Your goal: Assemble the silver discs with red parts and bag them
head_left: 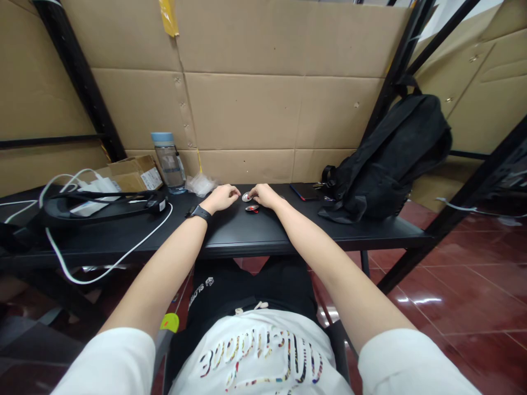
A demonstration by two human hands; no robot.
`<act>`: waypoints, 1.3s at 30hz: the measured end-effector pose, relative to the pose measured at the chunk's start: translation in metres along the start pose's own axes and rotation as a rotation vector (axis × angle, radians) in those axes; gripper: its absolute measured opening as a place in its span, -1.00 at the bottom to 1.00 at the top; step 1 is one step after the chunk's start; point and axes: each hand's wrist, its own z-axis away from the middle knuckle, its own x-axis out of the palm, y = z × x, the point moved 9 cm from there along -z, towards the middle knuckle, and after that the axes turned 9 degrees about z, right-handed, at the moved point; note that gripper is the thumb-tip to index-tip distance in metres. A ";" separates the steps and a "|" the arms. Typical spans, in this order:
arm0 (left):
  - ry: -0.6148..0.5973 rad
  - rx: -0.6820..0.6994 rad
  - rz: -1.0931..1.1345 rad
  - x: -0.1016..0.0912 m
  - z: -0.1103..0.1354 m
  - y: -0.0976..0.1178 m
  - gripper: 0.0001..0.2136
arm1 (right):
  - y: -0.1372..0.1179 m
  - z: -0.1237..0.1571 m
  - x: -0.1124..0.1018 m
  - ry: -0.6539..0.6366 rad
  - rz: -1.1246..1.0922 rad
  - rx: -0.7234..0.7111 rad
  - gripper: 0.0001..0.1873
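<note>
My right hand (264, 195) is closed, with its fingertips at the edge of a small round silver disc (246, 197) on the black desk (230, 230). A second shiny disc (251, 208) with red on it lies just nearer to me, apart from both hands. To the left, my left hand (223, 198) holds nothing; its fingers are loosely bent and a little apart, close to the first disc. A dark watch (199, 213) is on the left wrist. What the discs are is too small to tell.
At the left stand a water bottle (169, 164), a cardboard box (138, 173), clear plastic wrap (201, 185), a black looped device (102, 208) and a white cable (119, 263). On the right are a phone (303, 192) and a black backpack (391, 153). Cardboard panels (247, 109) rise behind.
</note>
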 end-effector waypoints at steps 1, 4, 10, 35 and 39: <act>-0.001 0.008 -0.015 0.003 0.000 0.004 -0.72 | -0.002 -0.001 -0.004 0.039 -0.004 -0.003 -0.70; 0.019 0.024 -0.031 0.004 0.000 0.013 -0.70 | -0.010 0.000 -0.018 0.139 0.016 -0.029 -0.74; 0.100 0.033 0.070 -0.006 0.002 0.017 -0.77 | -0.035 0.008 -0.038 0.250 -0.043 -0.155 -0.79; 0.123 -0.358 -0.033 -0.053 0.021 -0.074 -0.85 | 0.126 0.051 -0.020 0.014 -0.175 0.519 -0.85; 0.058 -0.345 0.009 -0.041 0.019 -0.074 -0.84 | 0.104 0.038 -0.020 0.003 -0.133 0.452 -0.73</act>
